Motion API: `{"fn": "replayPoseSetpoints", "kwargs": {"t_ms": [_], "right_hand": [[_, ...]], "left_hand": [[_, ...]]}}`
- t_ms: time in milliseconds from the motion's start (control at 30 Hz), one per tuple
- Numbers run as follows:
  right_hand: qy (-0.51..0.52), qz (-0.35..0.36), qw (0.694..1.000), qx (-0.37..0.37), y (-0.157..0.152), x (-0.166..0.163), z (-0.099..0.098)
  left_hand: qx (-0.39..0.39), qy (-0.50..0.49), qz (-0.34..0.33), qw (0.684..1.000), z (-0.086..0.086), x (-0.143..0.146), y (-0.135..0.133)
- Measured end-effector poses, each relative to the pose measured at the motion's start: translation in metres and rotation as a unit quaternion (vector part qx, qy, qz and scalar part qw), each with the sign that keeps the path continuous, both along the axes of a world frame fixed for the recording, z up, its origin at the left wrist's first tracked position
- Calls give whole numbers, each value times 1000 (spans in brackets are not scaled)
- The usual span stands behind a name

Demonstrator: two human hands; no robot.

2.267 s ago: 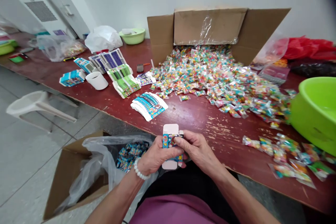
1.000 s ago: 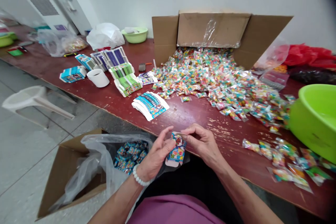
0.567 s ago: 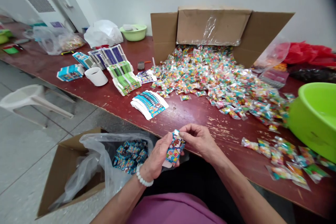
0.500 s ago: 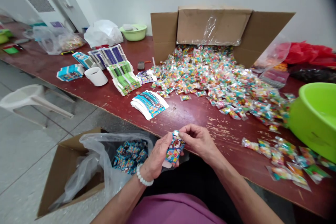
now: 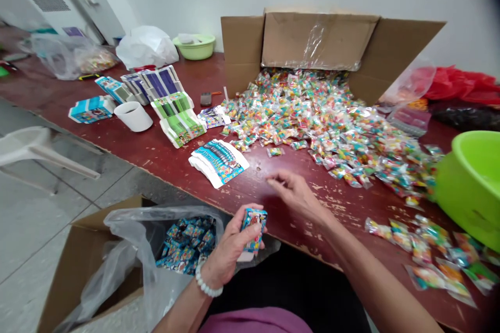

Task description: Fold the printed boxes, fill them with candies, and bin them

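Note:
My left hand [image 5: 229,243] is wrapped round a small blue printed box [image 5: 252,225], thumb across its front, at the table's front edge. A white flap sticks out below the box. My right hand [image 5: 295,192] hovers over the bare red tabletop, fingers loosely stretched out and thumb a little apart, with nothing visible in it. Beyond my left hand lies a fanned stack of flat blue cartons [image 5: 219,162]. Below and left, a plastic-lined cardboard box [image 5: 91,237] holds many filled blue boxes [image 5: 191,242].
Wrapped candies [image 5: 304,114] spill from a large open carton [image 5: 320,41]. A green basin [image 5: 472,187] stands at the right, with loose candies [image 5: 424,239] before it. Left are green cartons [image 5: 178,118], a white tape roll [image 5: 133,116] and a white stool [image 5: 42,151].
My right hand has let go of the box top and moved slightly up and away over the table. My left hand has lowered a little with the box, whose top now looks closed.

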State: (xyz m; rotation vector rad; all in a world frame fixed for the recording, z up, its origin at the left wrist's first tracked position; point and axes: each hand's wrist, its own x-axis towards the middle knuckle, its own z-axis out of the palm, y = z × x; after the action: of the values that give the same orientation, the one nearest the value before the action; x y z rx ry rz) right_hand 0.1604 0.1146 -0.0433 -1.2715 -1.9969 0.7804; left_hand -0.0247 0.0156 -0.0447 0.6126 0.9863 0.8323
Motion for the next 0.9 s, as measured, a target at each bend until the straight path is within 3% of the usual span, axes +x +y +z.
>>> {"fn": "replayPoseSetpoints", "kwargs": {"t_ms": [67, 167, 267, 333, 400, 500, 600, 667, 733, 800, 833, 900], "right_hand": [[-113, -76, 989, 64, 41, 1, -10], [-172, -87, 978, 81, 84, -5, -25], [-227, -97, 966, 75, 96, -12, -37], [-253, -103, 959, 69, 92, -13, -42], [-265, -105, 956, 67, 85, -9, -45], [-256, -109, 958, 71, 73, 3, -46], [-211, -139, 964, 80, 63, 19, -43], [-168, -174, 967, 81, 52, 27, -39], [-123, -203, 969, 73, 34, 30, -32], [-10, -209, 978, 23, 8, 24, -22], [93, -199, 975, -26, -7, 19, -16], [280, -159, 938, -129, -38, 4, -4]], "left_hand": [[-36, -39, 11, 999, -1, -1, -6], [-111, -54, 7, 992, -11, 2, -24], [-148, -46, -12, 988, -24, -2, -41], [-119, -9, -37, 992, -30, -14, -46], [-66, 78, -99, 990, -32, -35, -44], [-3, 216, -261, 941, -32, -71, -35], [12, 258, -379, 889, -36, -94, -29], [-12, 233, -394, 889, -39, -96, -29], [-44, 171, -357, 917, -38, -89, -30], [-49, 107, -289, 950, -32, -74, -29], [-37, 85, -256, 962, -27, -65, -28], [6, 65, -212, 975, -16, -45, -24]]}}
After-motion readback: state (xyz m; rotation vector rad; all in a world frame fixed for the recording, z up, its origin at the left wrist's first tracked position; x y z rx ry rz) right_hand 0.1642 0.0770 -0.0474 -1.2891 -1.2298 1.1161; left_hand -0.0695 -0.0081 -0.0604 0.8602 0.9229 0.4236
